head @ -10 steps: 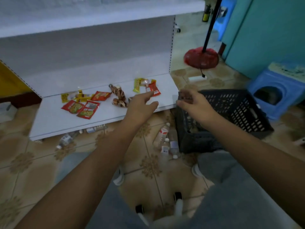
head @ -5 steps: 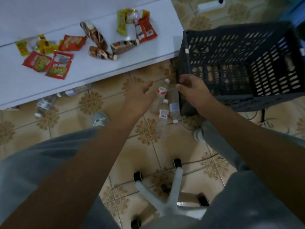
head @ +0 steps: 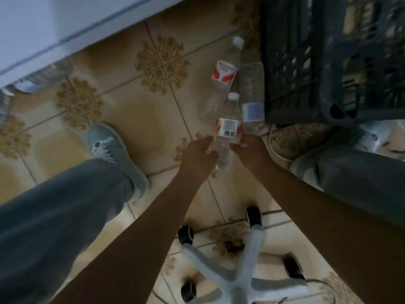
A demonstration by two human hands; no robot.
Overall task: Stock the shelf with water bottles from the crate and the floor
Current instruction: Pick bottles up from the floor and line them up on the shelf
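Reaching down to the tiled floor [head: 140, 128], both hands met a clear water bottle [head: 226, 137] beside the black crate [head: 328, 62]; the right hand [head: 252, 150] clasped it, while the left hand [head: 198, 154] had fingers curled, apparently touching.

Clear plastic water bottle, white cap, white-red barcode label [head: 228, 128]: on tiled floor, cap toward shelf.
Clear plastic bottle, red-white label [head: 217, 88]: lying just beyond, cap toward shelf.
Clear plastic bottle, pale blue label [head: 252, 97]: lying against crate wall.
Dark slatted plastic crate [head: 306, 62]: far right.
White shelf board [head: 54, 25]: far-left corner; blurred bottles under its edge.
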